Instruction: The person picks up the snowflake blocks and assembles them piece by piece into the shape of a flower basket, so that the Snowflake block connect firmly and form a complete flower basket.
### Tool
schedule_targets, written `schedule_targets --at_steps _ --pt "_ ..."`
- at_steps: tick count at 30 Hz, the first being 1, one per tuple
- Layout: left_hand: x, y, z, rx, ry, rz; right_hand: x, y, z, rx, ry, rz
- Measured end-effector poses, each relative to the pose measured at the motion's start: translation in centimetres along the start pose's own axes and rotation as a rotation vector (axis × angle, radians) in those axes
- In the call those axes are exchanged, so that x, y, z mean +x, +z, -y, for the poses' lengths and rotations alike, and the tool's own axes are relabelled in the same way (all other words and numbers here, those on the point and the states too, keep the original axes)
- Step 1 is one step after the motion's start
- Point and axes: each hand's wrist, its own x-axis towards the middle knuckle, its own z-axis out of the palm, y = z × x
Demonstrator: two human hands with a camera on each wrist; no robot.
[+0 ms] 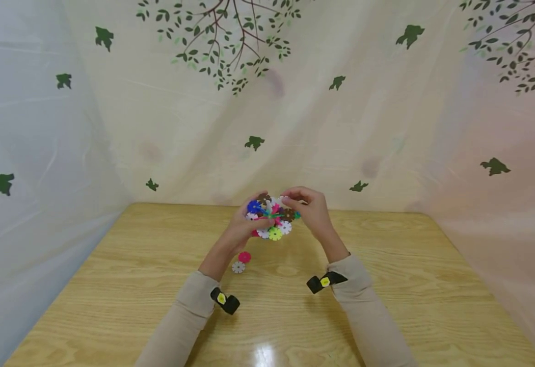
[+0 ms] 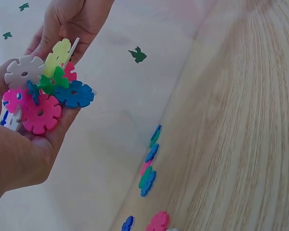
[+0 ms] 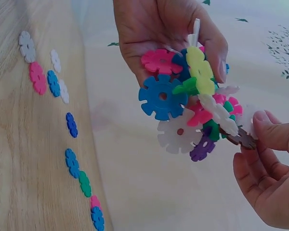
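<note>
A cluster of interlocking plastic snowflake discs, in pink, blue, white, green, yellow, brown and purple [image 3: 154,103], is held up above the table between both hands. My left hand [image 1: 239,228] grips it from the left, the thumb lying across the near side. In the left wrist view this hand cradles the cluster from below. At the cluster's right edge my right hand [image 1: 314,210] pinches a white disc [image 3: 248,119] between thumb and fingers, beside a brown disc [image 3: 241,139]. Whether the white disc is slotted into the others cannot be made out.
On the wooden table [image 1: 157,285] below the left hand lie a loose pink disc [image 1: 244,257] and a white disc [image 1: 238,267]. Several more loose discs, blue [image 3: 72,163] and green [image 3: 85,184] among them, show in the wrist views. A leaf-printed curtain [image 1: 194,153] stands behind.
</note>
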Motion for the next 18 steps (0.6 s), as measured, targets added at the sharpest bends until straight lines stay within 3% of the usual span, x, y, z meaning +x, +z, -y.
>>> schedule_targets --at_steps 9,18 --pt "-0.3 0.2 -0.2 0.000 0.014 -0.007 -0.3 0.6 -0.1 -0.043 -0.085 -0.044" --pt "-0.5 0.4 -0.5 -0.007 0.027 -0.031 -0.5 1.5 -0.2 -0.028 -0.089 -0.129"
